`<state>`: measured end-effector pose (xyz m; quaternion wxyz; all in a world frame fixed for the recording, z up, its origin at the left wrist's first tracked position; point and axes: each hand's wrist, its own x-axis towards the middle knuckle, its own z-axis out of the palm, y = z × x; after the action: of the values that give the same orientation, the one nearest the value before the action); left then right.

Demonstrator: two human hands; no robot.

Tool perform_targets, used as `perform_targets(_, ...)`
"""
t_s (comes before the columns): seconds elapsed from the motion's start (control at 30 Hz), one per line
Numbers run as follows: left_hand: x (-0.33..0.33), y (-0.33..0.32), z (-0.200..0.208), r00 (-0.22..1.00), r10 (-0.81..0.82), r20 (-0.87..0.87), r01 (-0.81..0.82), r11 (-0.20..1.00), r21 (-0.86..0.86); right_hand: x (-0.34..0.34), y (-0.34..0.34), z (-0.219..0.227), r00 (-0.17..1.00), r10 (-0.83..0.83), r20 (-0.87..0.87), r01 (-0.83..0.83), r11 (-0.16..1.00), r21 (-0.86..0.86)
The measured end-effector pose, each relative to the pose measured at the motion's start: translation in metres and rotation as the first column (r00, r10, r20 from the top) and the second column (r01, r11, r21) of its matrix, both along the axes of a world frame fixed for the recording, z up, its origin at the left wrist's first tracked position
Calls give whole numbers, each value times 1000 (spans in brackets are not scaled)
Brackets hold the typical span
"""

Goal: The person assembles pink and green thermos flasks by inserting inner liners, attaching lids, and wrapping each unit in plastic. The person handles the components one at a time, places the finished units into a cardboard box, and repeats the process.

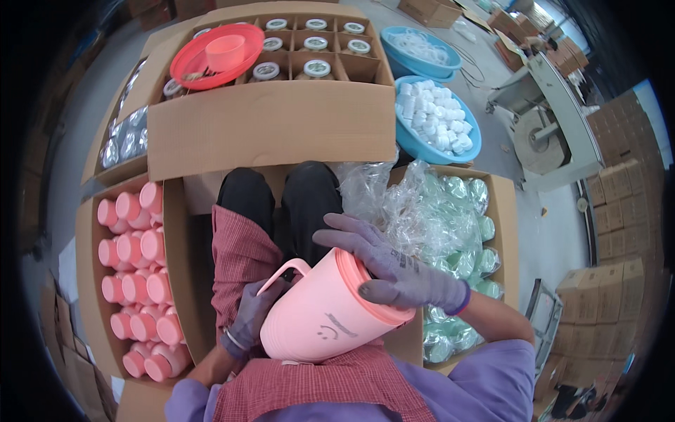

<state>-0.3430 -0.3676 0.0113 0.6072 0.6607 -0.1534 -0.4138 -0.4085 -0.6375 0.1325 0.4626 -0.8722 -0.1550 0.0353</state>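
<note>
A large pink pitcher [309,313] with a loop handle and a smiley drawing lies tilted over my lap, its top toward the upper right. My left hand [253,313], in a grey glove, is closed around it on the handle side; some of its fingers are hidden behind the pitcher. Across the pitcher's top rim reaches my gloved right hand [394,267], thumb on the near side and fingers over the far side. A darker pink ring shows at the top, but my hand partly covers whatever is inside it.
A carton [179,281] of pink bottles stands at left. At right, another carton [503,246] holds wrapped green items beneath clear plastic. Ahead, a divided carton [274,126] holds lidded jars and a red basin [183,63]. Blue basins [471,141] contain small white parts and clear rings.
</note>
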Motion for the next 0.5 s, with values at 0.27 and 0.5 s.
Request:
perform_targets(0.27, 16, -48, 8, 608, -115, -786, -61, 980, -191, 13, 62, 27, 834, 364, 415, -371, 926, -65)
perform_targets(0.5, 22, -30, -3, 869, -41, -493, 31, 999, -29, 12, 1, -5, 944, 121, 307, -154, 985, 83)
